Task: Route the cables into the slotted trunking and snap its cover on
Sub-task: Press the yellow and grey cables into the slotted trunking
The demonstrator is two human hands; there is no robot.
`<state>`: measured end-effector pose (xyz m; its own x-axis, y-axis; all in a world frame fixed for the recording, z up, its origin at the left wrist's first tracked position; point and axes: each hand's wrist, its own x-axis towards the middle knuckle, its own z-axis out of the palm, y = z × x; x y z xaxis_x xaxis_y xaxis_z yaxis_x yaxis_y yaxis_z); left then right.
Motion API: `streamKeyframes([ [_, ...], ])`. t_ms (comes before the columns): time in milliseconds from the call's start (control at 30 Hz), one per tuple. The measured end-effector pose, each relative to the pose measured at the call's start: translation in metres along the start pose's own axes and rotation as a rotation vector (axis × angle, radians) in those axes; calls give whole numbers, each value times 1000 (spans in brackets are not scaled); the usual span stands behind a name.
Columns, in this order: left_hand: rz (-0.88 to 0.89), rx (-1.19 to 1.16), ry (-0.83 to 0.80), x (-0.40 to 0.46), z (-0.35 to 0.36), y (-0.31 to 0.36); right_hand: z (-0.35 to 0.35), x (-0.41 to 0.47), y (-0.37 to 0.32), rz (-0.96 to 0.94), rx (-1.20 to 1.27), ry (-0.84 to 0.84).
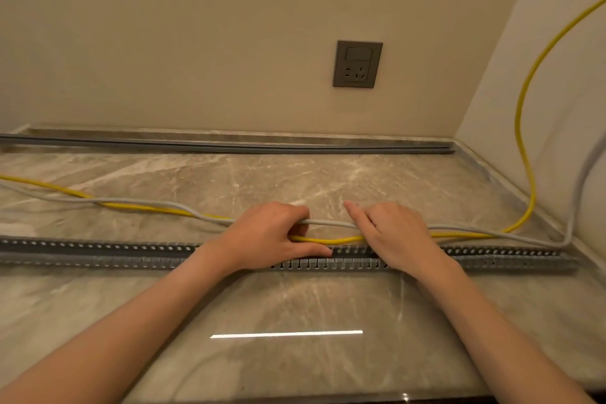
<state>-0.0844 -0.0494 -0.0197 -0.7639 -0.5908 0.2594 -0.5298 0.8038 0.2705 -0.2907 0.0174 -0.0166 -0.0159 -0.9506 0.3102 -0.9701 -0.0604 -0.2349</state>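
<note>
1. Your left hand (272,233) is curled around both cables just behind the trunking: the fingers wrap over the grey cable (328,223), and the yellow cable (328,240) comes out from under the same hand, with the thumb lying flat along the trunking's far edge.
2. Your right hand (398,233) rests on the same two cables a little to the right. Its index finger points away from you over the grey cable; whether the other fingers actually clamp either cable, you cannot tell, since the back of the hand hides them.
3. The slotted trunking (98,254) lies open across the marble desk (295,305), running left to right under your wrists. Neither cable sits in its channel where it can be seen; both lie on the desk just behind it.
4. To the left, the two cables trail away across the desk, crossing each other, and run off the left edge.
5. To the right, the yellow cable loops up the side wall and the grey cable bends upward at the corner.
6. The trunking cover (229,146) lies well apart, at the back of the desk against the wall, below a grey wall socket (357,64).
</note>
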Motion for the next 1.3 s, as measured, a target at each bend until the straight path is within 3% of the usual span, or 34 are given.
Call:
streamKeyframes([
  [100, -2, 18, 44, -3, -3, 2, -2, -1, -2, -18, 38, 98],
  [300, 203, 138, 343, -14, -13, 12, -4, -2, -2, -81, 185, 179],
  [533, 278, 248, 157, -24, -17, 16, -5, -10, -4, -69, 171, 149],
  [800, 240, 96, 63, -24, -20, 15, -5, -14, -9, -80, 60, 251],
  [1000, 181, -55, 126, -24, -15, 20, -1, -15, -9, -60, -60, 276],
  [1300, 187, -161, 103, -24, -17, 19, 8, -15, -5, -73, 50, 48],
])
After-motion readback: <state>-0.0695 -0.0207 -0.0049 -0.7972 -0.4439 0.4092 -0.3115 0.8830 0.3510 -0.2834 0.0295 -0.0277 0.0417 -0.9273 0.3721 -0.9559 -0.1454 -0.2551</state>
